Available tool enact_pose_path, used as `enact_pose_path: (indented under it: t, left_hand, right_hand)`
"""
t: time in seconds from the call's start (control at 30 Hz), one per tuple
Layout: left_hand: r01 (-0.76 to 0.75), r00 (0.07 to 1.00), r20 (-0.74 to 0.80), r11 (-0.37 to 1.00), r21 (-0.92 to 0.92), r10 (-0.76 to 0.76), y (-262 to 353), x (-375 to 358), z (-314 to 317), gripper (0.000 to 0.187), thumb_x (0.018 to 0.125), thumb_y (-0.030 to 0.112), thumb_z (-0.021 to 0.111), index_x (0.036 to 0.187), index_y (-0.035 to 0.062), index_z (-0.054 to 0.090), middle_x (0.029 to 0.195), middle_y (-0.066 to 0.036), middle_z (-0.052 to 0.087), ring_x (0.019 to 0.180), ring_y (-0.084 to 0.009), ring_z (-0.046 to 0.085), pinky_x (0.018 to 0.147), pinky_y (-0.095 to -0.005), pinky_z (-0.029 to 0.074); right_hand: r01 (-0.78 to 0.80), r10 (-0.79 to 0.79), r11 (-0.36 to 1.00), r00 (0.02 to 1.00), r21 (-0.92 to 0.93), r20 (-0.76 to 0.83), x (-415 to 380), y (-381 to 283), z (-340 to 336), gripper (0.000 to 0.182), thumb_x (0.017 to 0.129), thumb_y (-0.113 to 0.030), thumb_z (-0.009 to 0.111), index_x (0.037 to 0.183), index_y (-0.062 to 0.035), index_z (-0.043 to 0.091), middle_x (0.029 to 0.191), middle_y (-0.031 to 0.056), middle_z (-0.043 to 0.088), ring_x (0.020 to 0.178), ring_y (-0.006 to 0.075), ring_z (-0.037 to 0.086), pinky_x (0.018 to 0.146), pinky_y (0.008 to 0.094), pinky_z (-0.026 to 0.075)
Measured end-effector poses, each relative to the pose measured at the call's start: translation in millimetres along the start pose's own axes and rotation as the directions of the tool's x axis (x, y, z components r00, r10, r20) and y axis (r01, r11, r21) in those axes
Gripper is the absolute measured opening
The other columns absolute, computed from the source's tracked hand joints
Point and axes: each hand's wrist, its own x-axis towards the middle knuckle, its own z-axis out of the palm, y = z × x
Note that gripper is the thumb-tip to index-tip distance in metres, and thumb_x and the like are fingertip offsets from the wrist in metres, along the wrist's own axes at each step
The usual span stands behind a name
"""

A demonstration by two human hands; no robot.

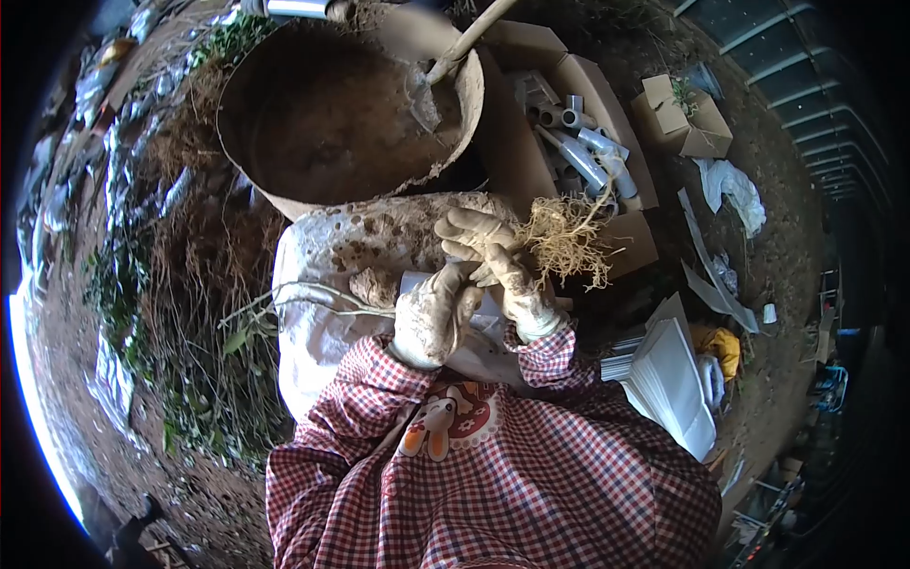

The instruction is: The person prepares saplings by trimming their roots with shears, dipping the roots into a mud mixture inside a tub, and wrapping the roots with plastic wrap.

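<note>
Both hands wear dirty pale work gloves and meet in front of my chest. My left hand (434, 315) is closed around a thin bare stem of a seedling (346, 302), whose few leaves stick out to the left. My right hand (502, 266) has its fingers curled in toward the left one. Just beyond it spreads a tangled tan root clump (572, 239); the stem between the hands is hidden by the gloves. Below them lies a mud-stained white plastic sheet (308, 356) over my lap, with a clod of soil (373, 285) on it.
A large muddy tub (256, 180) with a wooden-handled tool (469, 40) stands ahead. Right of it, a cardboard box (607, 104) holds plastic film rolls. Bundled rooted plants (213, 313) lie left. White sheets (668, 375), a small carton (684, 119) and plastic scraps are at the right.
</note>
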Motion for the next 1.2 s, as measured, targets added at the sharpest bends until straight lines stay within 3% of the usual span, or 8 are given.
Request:
enact_pose_path:
  t: [0.53,0.6,0.7,0.77,0.93,1.03,1.1,1.2]
  left_hand:
    - [0.09,0.992,0.079,0.994,0.064,-0.095,-9.9,-6.9,-4.6,0.03,0.094,0.016,0.054,0.12,0.0022,0.055,0.096,-0.018,0.066,0.087,-0.0338,0.066,0.076,-0.0369,0.052]
    - [-0.029,0.999,0.031,0.964,0.262,0.022,-14.8,-8.0,-8.9,0.035,0.084,0.015,0.064,0.116,0.0045,0.058,0.087,-0.014,0.066,0.077,-0.0316,0.065,0.065,-0.0388,0.052]
    - [-0.132,0.97,-0.134,0.902,0.41,0.203,-0.6,-9.3,-33.6,0.04,0.075,0.009,0.067,0.114,0.0026,0.06,0.103,-0.015,0.065,0.093,-0.0327,0.063,0.081,-0.0419,0.05]
    - [-0.142,0.938,-0.23,0.89,0.433,0.261,-11.1,-27.2,-54.8,0.038,0.074,0.004,0.064,0.111,-0.0024,0.06,0.107,-0.019,0.064,0.099,-0.0351,0.062,0.086,-0.0422,0.049]
    - [0.134,0.716,-0.647,0.858,0.496,0.262,-99.4,-97.6,-104.7,0.028,0.092,0.006,0.052,0.118,-0.0025,0.056,0.105,-0.017,0.064,0.095,-0.0301,0.063,0.086,-0.0377,0.051]
    - [0.154,0.506,-0.862,0.981,0.115,0.022,-206.8,-146.0,-125.8,0.027,0.093,0.006,0.052,0.118,-0.0017,0.056,0.11,-0.016,0.061,0.1,-0.0266,0.062,0.089,-0.0353,0.05]
    - [0.464,0.571,-0.816,0.854,0.234,-0.087,-204.6,-160.6,-127.1,0.028,0.094,0.011,0.053,0.118,-0.0026,0.055,0.116,-0.016,0.059,0.103,-0.0257,0.06,0.092,-0.0341,0.049]
    - [0.655,0.65,-0.712,0.671,0.347,-0.266,-249.8,-186.7,-121.1,0.032,0.092,0.026,0.055,0.11,-0.0002,0.061,0.102,-0.02,0.066,0.095,-0.0301,0.065,0.079,-0.0395,0.054]
  right_hand:
    - [0.023,0.001,0.893,0.999,0.45,-0.052,-3.9,11.8,7.1,0.034,0.1,-0.028,0.045,0.106,0.0004,0.063,0.116,0.0147,0.063,0.113,0.0243,0.058,0.098,0.0384,0.045]
    - [-0.024,0.047,0.891,0.998,0.454,-0.039,1.1,27.8,-4.9,0.037,0.098,-0.036,0.048,0.106,-0.0028,0.062,0.112,0.0151,0.065,0.112,0.0263,0.059,0.098,0.0417,0.045]
    - [0.055,0.067,0.779,0.983,0.625,-0.171,7.3,47.4,-27.0,0.041,0.093,-0.05,0.052,0.107,-0.0136,0.065,0.118,0.0079,0.064,0.114,0.0293,0.057,0.096,0.0491,0.046]
    - [0.155,-0.079,0.686,0.987,0.711,-0.139,8.6,40.8,-46.4,0.035,0.097,-0.042,0.049,0.112,-0.0161,0.066,0.121,0.0062,0.063,0.115,0.0259,0.057,0.097,0.0447,0.047]
    - [0.303,0.026,0.464,0.935,0.833,-0.354,6.8,78.7,-101.3,0.032,0.096,-0.034,0.054,0.117,-0.0124,0.063,0.116,0.0093,0.066,0.108,0.0273,0.061,0.092,0.043,0.052]
    - [0.276,0.119,0.439,0.926,0.855,-0.359,6.1,98.4,-107.0,0.033,0.097,-0.032,0.053,0.124,-0.0132,0.058,0.114,0.0094,0.066,0.104,0.0282,0.063,0.087,0.0413,0.053]
    - [0.278,0.17,0.429,0.91,0.859,-0.379,7.7,91.3,-99.4,0.035,0.096,-0.032,0.054,0.124,-0.0106,0.055,0.11,0.0122,0.066,0.1,0.0289,0.063,0.087,0.042,0.053]
    - [0.298,0.164,0.481,0.893,0.824,-0.419,9.3,86.3,-93.4,0.038,0.096,-0.033,0.055,0.123,-0.0063,0.052,0.106,0.0144,0.066,0.095,0.0295,0.063,0.086,0.0419,0.054]
